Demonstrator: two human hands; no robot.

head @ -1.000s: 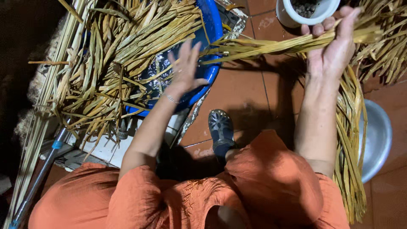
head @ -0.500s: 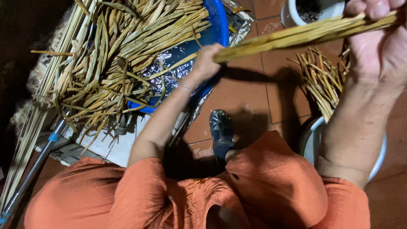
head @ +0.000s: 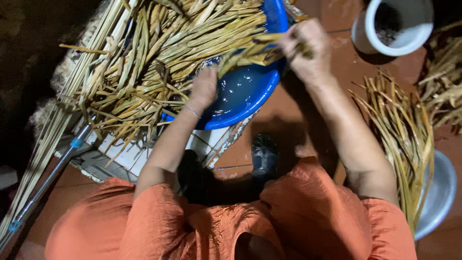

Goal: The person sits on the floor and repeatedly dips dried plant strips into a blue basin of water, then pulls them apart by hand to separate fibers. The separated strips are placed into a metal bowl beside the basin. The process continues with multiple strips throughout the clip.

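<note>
My right hand (head: 308,50) is closed around one end of a bundle of dried yellow reed strips (head: 250,50), held over a blue basin (head: 262,91) with water in it. My left hand (head: 204,86) reaches to the bundle's other end at the basin's left side, its fingers hidden among the strips. A big heap of the same dried strips (head: 159,62) fills the basin's left half and spills over its rim. I sit in orange clothes (head: 288,216) with a dark sandal (head: 264,156) on one foot.
A second pile of strips (head: 399,130) lies on the red tile floor at right, partly over a grey metal bowl (head: 440,197). A white bucket (head: 399,24) stands at top right. A metal pole (head: 48,178) and long stalks lie at far left.
My right hand swung the bundle from high at the right down and left to the basin. My left hand shifted left along the basin toward the bundle's free end.
</note>
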